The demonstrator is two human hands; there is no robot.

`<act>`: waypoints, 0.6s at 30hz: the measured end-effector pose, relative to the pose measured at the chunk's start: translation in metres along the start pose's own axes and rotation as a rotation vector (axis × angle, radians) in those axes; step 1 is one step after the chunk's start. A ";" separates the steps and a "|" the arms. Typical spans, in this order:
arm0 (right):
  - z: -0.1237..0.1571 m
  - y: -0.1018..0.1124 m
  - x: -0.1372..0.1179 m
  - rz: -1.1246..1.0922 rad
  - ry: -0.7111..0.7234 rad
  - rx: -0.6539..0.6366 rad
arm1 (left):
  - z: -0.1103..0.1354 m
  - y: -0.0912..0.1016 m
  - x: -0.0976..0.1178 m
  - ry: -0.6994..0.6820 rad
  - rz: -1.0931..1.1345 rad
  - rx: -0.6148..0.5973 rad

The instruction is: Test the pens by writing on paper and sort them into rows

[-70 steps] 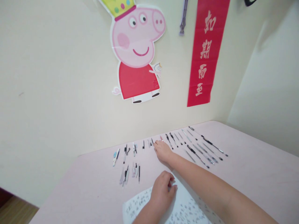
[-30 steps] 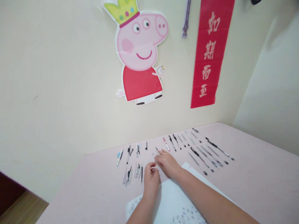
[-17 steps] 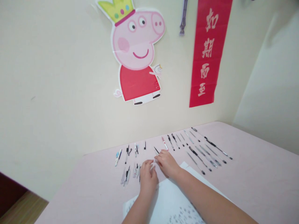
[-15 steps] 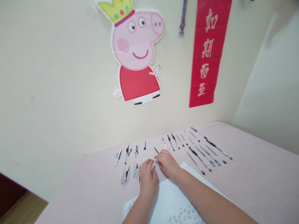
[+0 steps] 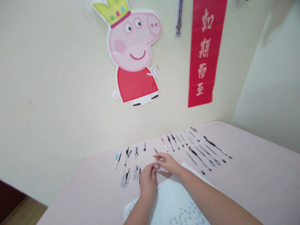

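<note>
My left hand (image 5: 148,177) and my right hand (image 5: 167,163) meet fingertip to fingertip over the far edge of white paper sheets (image 5: 168,200). Both pinch, and whatever sits between the fingertips is too small and hidden to name. Just beyond my right hand lies a short black pen part (image 5: 155,150). Beside my left hand, to its left, are clear and black pen pieces (image 5: 136,172) and another little group of pen pieces (image 5: 126,177). The paper under my forearms carries small dark marks.
Several black and clear pens (image 5: 200,157) lie in slanted rows on the pink table (image 5: 253,175) at right. A red-and-white pen (image 5: 164,144) rests behind my hands. Farther left are a blue-and-white pen (image 5: 118,159) and more parts. A wall (image 5: 70,93) rises behind the table.
The fingertips of both hands have drawn together, and my right hand has lifted slightly with its fingers curled more. The view has shifted a little.
</note>
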State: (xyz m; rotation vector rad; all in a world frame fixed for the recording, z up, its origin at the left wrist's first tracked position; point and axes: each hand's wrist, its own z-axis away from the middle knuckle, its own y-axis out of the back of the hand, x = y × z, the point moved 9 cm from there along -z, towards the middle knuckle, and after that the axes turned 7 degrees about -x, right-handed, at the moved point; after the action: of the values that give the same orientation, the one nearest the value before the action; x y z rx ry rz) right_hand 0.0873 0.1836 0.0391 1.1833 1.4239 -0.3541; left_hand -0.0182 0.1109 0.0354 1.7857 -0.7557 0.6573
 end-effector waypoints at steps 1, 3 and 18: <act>0.000 0.005 -0.002 0.055 0.030 0.029 | 0.000 0.001 -0.002 0.020 0.032 0.007; 0.001 0.012 -0.008 0.217 0.096 0.087 | 0.001 0.001 -0.005 0.055 0.082 0.013; 0.000 -0.008 -0.004 0.778 0.049 0.038 | 0.001 -0.008 -0.004 0.062 0.149 -0.031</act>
State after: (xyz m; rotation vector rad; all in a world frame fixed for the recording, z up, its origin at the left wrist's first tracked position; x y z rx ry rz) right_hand 0.0805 0.1782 0.0394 1.6755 0.8985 0.1948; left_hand -0.0149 0.1122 0.0275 1.6846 -0.8572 0.7920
